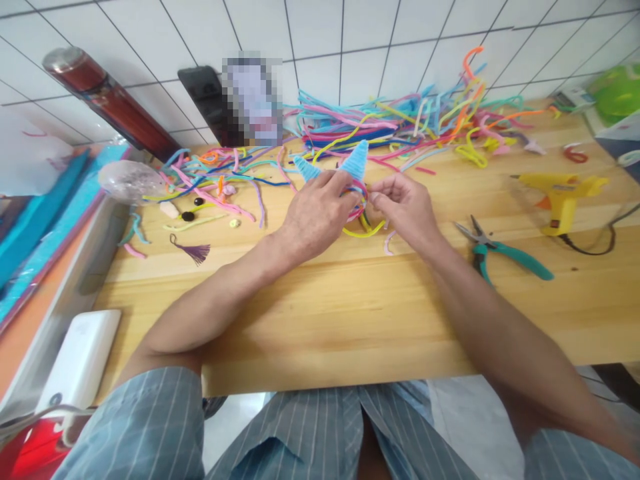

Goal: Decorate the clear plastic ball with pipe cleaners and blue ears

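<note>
My left hand (320, 212) is closed around a pipe-cleaner craft piece over the middle of the table. Two pointed light-blue ears (356, 160) of tightly wound pipe cleaner stick up from behind its fingers. Pink and red coils (358, 208) show at the piece's right side; the hand hides the rest. Close against that side, my right hand (404, 203) pinches with thumb and forefinger, and what lies between the fingertips is too small to make out. Below both hands, a yellow pipe cleaner (367, 233) curves over the wood, near a short pale pink piece (389, 243).
Loose pipe cleaners (350, 127) pile along the tiled wall. Teal-handled pliers (515, 257) and a yellow glue gun (563, 200) lie at right. At left are a purple tassel (193, 250), black beads (188, 217), a white power bank (83, 357), a thermos (115, 100) and a phone (207, 100).
</note>
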The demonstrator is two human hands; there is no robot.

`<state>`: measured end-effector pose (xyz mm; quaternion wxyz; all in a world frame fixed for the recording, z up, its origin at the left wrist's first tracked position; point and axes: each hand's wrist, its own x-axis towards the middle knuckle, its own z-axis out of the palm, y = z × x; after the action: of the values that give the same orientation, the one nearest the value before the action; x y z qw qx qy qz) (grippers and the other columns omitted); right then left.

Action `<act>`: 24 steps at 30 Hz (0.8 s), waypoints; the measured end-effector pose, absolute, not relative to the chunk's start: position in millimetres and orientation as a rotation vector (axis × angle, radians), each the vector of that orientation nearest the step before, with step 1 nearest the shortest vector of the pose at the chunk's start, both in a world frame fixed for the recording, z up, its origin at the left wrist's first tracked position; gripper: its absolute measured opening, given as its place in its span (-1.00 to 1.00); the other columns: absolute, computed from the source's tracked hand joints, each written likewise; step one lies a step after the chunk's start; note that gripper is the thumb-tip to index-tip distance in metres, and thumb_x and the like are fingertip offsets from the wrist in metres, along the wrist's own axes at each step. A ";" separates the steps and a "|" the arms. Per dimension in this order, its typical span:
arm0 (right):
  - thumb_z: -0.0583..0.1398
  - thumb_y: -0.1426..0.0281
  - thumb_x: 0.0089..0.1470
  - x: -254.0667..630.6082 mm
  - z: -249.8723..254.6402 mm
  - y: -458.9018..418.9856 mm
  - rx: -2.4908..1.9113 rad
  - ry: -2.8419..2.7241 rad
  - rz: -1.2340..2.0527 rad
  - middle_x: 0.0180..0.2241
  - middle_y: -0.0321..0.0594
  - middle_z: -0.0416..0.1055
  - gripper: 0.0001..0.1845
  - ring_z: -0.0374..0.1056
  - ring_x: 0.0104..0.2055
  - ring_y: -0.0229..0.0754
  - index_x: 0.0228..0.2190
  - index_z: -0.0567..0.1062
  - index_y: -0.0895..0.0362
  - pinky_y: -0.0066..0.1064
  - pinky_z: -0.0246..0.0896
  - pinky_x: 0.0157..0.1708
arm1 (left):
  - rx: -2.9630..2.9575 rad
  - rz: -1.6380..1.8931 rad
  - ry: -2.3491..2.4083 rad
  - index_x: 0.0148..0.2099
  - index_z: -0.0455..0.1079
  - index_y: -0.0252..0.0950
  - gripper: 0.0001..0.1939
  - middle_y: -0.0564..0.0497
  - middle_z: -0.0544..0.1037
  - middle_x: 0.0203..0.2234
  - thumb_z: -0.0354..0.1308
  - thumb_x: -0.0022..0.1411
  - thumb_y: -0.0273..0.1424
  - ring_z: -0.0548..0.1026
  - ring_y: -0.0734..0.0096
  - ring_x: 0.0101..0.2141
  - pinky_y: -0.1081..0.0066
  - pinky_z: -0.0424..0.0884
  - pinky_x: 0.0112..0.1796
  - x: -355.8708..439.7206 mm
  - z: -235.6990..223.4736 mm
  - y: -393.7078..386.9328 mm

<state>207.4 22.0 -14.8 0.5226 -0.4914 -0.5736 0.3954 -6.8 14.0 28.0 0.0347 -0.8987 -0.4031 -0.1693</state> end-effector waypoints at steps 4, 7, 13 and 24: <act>0.52 0.23 0.09 205.8 -12.1 16.5 -1.171 -1.484 0.767 -0.38 -0.31 0.64 -0.81 0.48 -0.36 -0.15 -0.36 0.64 -0.02 -0.22 0.49 -0.24 | -2.738 -0.511 -1.185 0.05 0.61 -0.26 -0.60 -0.19 0.61 0.12 -0.09 0.59 -0.52 0.52 0.09 0.13 0.09 0.48 0.20 -7.6 27.0 14.4; 0.48 0.27 0.11 201.1 -12.3 14.8 -1.170 -1.534 0.705 -0.37 -0.31 0.63 -0.87 0.48 -0.36 -0.15 -0.38 0.65 -0.03 -0.22 0.47 -0.23 | -2.732 -0.530 -1.133 0.08 0.62 -0.24 -0.60 -0.17 0.62 0.11 -0.08 0.60 -0.51 0.51 0.11 0.11 0.09 0.49 0.17 -9.8 25.8 16.1; 0.46 0.25 0.11 200.2 -17.6 20.0 -1.164 -1.472 0.789 -0.39 -0.32 0.62 -0.87 0.48 -0.38 -0.17 -0.38 0.64 -0.02 -0.25 0.42 -0.27 | -2.766 -0.550 -1.145 0.09 0.62 -0.25 -0.60 -0.20 0.61 0.12 -0.09 0.63 -0.47 0.50 0.08 0.12 0.07 0.49 0.15 -11.2 25.0 18.4; 0.50 0.07 0.06 198.7 -16.0 18.9 -1.147 -1.477 0.812 -0.35 -0.29 0.61 -0.71 0.49 -0.31 -0.13 -0.35 0.63 -0.02 -0.21 0.47 -0.20 | -2.729 -0.582 -1.147 0.06 0.60 -0.25 -0.61 -0.18 0.62 0.08 -0.10 0.64 -0.45 0.51 0.12 0.11 0.11 0.48 0.16 -10.0 22.0 18.3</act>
<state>198.7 18.9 -16.0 0.5240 -0.4791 -0.6170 0.3394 -10.0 18.3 22.0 0.0626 -0.9028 -0.3794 -0.1924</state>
